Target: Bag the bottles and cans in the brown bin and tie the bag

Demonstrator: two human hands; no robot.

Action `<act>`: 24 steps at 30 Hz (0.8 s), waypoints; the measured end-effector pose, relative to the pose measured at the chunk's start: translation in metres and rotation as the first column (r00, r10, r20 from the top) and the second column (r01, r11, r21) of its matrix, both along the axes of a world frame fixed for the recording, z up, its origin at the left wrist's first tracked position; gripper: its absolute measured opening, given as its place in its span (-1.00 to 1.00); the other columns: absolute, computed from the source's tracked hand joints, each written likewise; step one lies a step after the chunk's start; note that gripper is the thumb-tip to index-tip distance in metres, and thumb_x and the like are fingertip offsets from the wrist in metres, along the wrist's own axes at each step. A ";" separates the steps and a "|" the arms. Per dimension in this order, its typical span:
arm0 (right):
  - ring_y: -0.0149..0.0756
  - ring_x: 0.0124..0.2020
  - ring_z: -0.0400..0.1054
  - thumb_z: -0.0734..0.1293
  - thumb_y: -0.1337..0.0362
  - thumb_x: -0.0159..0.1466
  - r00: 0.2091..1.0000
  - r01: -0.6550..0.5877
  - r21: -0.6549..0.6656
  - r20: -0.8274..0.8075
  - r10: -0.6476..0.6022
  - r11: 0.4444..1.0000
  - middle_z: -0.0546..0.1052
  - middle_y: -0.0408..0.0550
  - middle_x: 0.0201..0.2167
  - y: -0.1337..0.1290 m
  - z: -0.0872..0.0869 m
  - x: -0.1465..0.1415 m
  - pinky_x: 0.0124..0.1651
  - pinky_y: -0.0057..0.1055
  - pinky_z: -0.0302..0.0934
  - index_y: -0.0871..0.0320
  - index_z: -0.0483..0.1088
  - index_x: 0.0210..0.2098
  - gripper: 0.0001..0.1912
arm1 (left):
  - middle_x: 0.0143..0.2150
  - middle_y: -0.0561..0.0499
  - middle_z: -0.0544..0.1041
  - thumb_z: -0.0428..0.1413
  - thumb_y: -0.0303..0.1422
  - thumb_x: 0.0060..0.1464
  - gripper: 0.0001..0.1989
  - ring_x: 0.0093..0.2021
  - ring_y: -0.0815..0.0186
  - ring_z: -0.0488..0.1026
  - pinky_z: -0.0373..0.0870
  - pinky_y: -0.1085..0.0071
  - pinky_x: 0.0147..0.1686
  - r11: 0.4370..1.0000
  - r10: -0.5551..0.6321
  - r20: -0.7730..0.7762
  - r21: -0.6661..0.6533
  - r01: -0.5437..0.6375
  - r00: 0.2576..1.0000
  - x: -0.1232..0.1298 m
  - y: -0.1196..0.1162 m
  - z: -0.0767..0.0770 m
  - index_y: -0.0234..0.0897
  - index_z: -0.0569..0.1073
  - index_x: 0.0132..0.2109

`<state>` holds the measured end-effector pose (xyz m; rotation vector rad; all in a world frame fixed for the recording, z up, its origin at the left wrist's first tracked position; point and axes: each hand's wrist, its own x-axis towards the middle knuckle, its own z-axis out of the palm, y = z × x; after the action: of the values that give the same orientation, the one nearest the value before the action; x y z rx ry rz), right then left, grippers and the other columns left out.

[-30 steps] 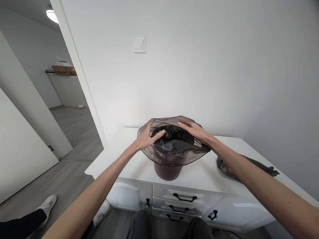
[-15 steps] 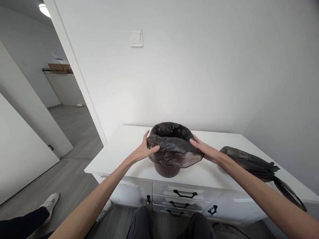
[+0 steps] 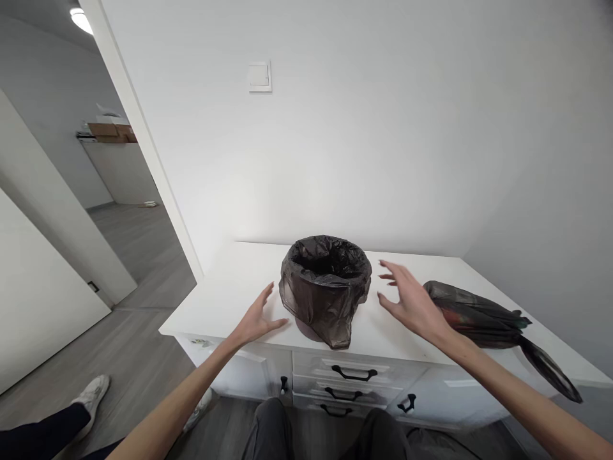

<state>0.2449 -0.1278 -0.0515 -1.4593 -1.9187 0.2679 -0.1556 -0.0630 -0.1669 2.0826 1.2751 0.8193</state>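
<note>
1. The bin [image 3: 311, 331] stands on the white cabinet [image 3: 215, 294], the dark bag [image 3: 328, 300] lining it and folded over its rim.
2. The left hand [image 3: 256, 321] is open and empty, beside the bag.
3. The right hand [image 3: 412, 301], also open and empty, is at its other side.

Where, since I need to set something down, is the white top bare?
Left: the white top between its left edge, the wall, the left hand and the lined bin. Crowded: right of the bin, with the right hand and dark bag.

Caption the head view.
Two open bare hands flank a round brown bin lined with a dark translucent plastic bag.
</note>
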 end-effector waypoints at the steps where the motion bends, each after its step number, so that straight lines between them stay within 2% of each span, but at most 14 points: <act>1: -0.04 0.02 0.51 0.30 0.17 0.32 1.000 -0.012 0.063 0.022 0.010 0.998 0.36 0.19 0.26 -0.003 0.011 0.002 0.16 -0.01 0.38 0.02 0.11 0.41 -0.31 | 0.52 -0.25 0.08 0.29 0.03 0.04 0.07 0.48 -0.11 0.09 0.13 -0.07 0.42 0.999 0.047 -0.022 0.027 -0.047 0.999 -0.010 0.002 -0.010 -0.13 -0.07 0.51; 3: -0.17 -0.10 0.54 0.25 0.17 0.39 0.992 -0.112 0.109 0.076 0.104 0.988 0.33 0.11 0.30 -0.006 0.029 0.001 0.11 -0.08 0.41 -0.08 0.12 0.40 -0.39 | 0.49 -0.24 0.15 0.20 0.01 0.14 -0.07 0.46 -0.06 0.16 0.18 -0.04 0.40 0.986 0.146 -0.079 0.099 -0.138 0.986 -0.026 0.006 -0.028 -0.17 0.00 0.49; 6: -0.26 -0.25 0.52 0.26 0.11 0.42 0.942 -0.306 0.014 0.147 0.301 0.952 0.41 0.00 0.26 0.001 0.041 -0.008 -0.09 -0.20 0.45 -0.17 0.19 0.36 -0.47 | 0.42 -0.29 0.27 0.08 -0.04 0.24 -0.27 0.41 -0.02 0.26 0.24 -0.02 0.37 0.942 0.301 -0.151 0.200 -0.269 0.942 -0.037 0.011 -0.047 -0.28 0.11 0.42; 8: -0.25 -0.28 0.51 0.29 0.08 0.40 0.910 -0.375 -0.036 0.174 0.376 0.926 0.52 -0.02 0.11 0.010 0.043 -0.017 -0.17 -0.25 0.42 -0.10 0.34 0.24 -0.58 | 0.38 -0.34 0.31 0.00 -0.06 0.30 -0.36 0.38 -0.04 0.29 0.24 -0.05 0.36 0.913 0.373 -0.163 0.240 -0.330 0.913 -0.036 0.012 -0.053 -0.36 0.17 0.36; 10: -0.23 -0.29 0.51 0.31 0.08 0.39 0.902 -0.385 -0.043 0.192 0.386 0.922 0.59 -0.03 -0.07 0.019 0.044 -0.024 -0.20 -0.28 0.39 0.00 0.47 0.02 -0.73 | 0.36 -0.35 0.34 -0.03 -0.06 0.32 -0.41 0.39 -0.06 0.28 0.23 -0.08 0.36 0.902 0.395 -0.166 0.258 -0.347 0.903 -0.032 0.009 -0.055 -0.37 0.22 0.32; 13: -0.24 -0.31 0.49 0.33 0.10 0.37 0.923 -0.344 -0.016 0.175 0.342 0.939 0.60 -0.06 -0.24 0.026 0.051 -0.029 -0.24 -0.33 0.34 0.07 0.48 -0.22 -0.81 | 0.33 -0.28 0.39 -0.03 -0.08 0.33 -0.48 0.42 -0.05 0.24 0.20 -0.07 0.38 0.895 0.395 -0.207 0.305 -0.325 0.895 -0.026 0.004 -0.055 -0.31 0.28 0.27; 17: -0.23 -0.36 0.46 0.34 0.07 0.33 0.970 -0.217 0.093 0.136 0.203 0.972 0.60 -0.05 -0.32 0.031 0.066 -0.014 -0.29 -0.35 0.31 0.06 0.50 -0.30 -0.78 | 0.33 -0.26 0.41 -0.08 -0.14 0.36 -0.54 0.42 -0.02 0.24 0.24 -0.04 0.37 0.879 0.423 -0.304 0.365 -0.305 0.854 -0.023 0.003 -0.056 -0.33 0.31 0.24; 20: -0.21 -0.41 0.42 0.33 -0.05 0.32 0.987 -0.055 0.175 0.161 0.027 0.983 0.60 -0.04 -0.38 0.045 0.070 0.017 -0.31 -0.33 0.29 0.05 0.52 -0.31 -0.68 | 0.33 -0.27 0.41 -0.08 -0.16 0.36 -0.55 0.41 -0.01 0.25 0.26 -0.03 0.36 0.866 0.441 -0.332 0.403 -0.297 0.834 -0.022 0.004 -0.057 -0.33 0.34 0.23; 24: -0.18 -0.44 0.40 0.28 -0.20 0.31 0.949 0.172 0.239 0.220 -0.225 0.956 0.57 -0.01 -0.45 0.075 0.061 0.071 -0.31 -0.28 0.26 0.07 0.55 -0.29 -0.52 | 0.32 -0.26 0.42 -0.07 -0.17 0.35 -0.57 0.40 -0.01 0.27 0.25 -0.02 0.37 0.855 0.452 -0.337 0.428 -0.293 0.826 -0.021 0.004 -0.056 -0.33 0.37 0.20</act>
<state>0.3162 -0.0523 0.0091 -1.5798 -1.9001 -0.2213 -0.1768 -0.0594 -0.2228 2.4283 1.9578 0.8368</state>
